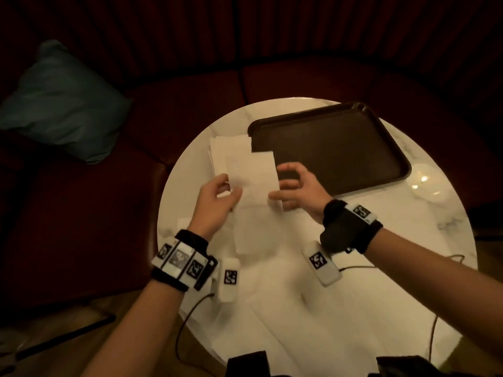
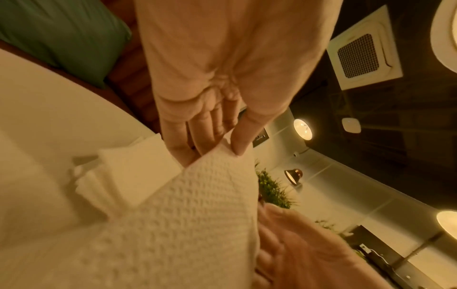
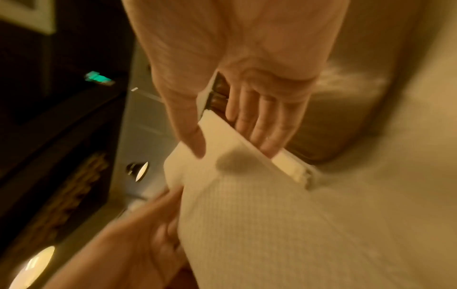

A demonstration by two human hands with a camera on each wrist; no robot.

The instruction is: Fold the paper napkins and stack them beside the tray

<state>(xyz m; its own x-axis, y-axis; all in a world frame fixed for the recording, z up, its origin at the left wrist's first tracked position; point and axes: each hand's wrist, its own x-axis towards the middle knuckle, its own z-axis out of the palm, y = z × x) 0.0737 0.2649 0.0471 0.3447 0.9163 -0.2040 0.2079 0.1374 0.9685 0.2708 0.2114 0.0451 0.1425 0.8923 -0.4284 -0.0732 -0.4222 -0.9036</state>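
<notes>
I hold a white embossed paper napkin lifted over the round white table, just left of the dark brown tray. My left hand pinches its left edge between thumb and fingers. Along the right edge my right hand pinches it, thumb on top and fingers beneath. A stack of folded napkins lies beside the tray's left side, also visible in the left wrist view. The napkin hides most of that stack in the right wrist view.
Unfolded white napkins cover the near part of the table. Two white tagged blocks with cables lie there too. A clear glass dish sits right of the tray. A dark red sofa with a teal cushion curves behind.
</notes>
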